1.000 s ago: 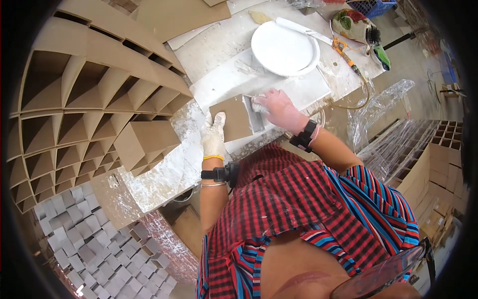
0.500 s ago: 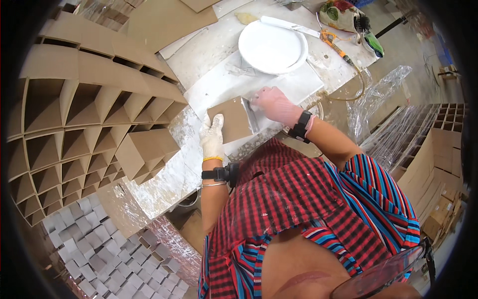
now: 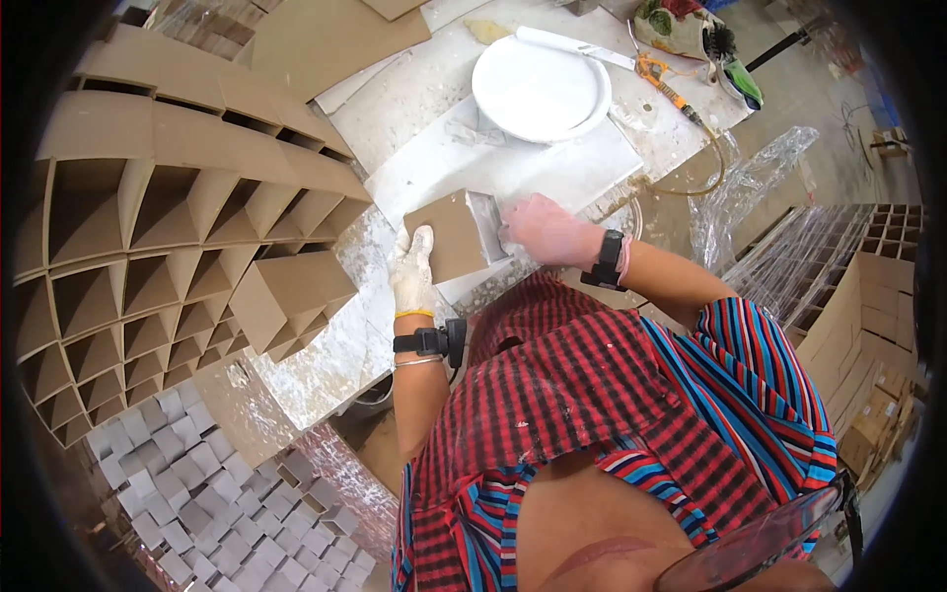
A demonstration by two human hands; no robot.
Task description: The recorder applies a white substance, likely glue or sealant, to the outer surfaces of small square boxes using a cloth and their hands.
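Observation:
A small brown cardboard box [image 3: 446,237] with a whitish right end lies on the white-stained worktable [image 3: 306,380]. My left hand [image 3: 411,271], in a white glove with a yellow cuff, grips the left side of the box with the thumb on top. At its right end is my right hand [image 3: 550,232], in a pink glove, with the fingers curled closed. Whatever those fingers may hold is hidden. Beyond the hands, a round white basin [image 3: 538,94] stands on the table with a white flat-bladed tool [image 3: 567,46] across its far rim.
Stacked open cardboard boxes [image 3: 128,202] rise on the left, one box [image 3: 286,296] jutting out. Lower left lie many grey-white boxes [image 3: 237,503]. An orange-handled tool [image 3: 663,84] with a hose rests at the back right. Plastic-wrapped boxes [image 3: 789,266] stand at the right.
My right hand has moved a little to the right and nearer to me along the box's end. My left hand and the box have shifted slightly left.

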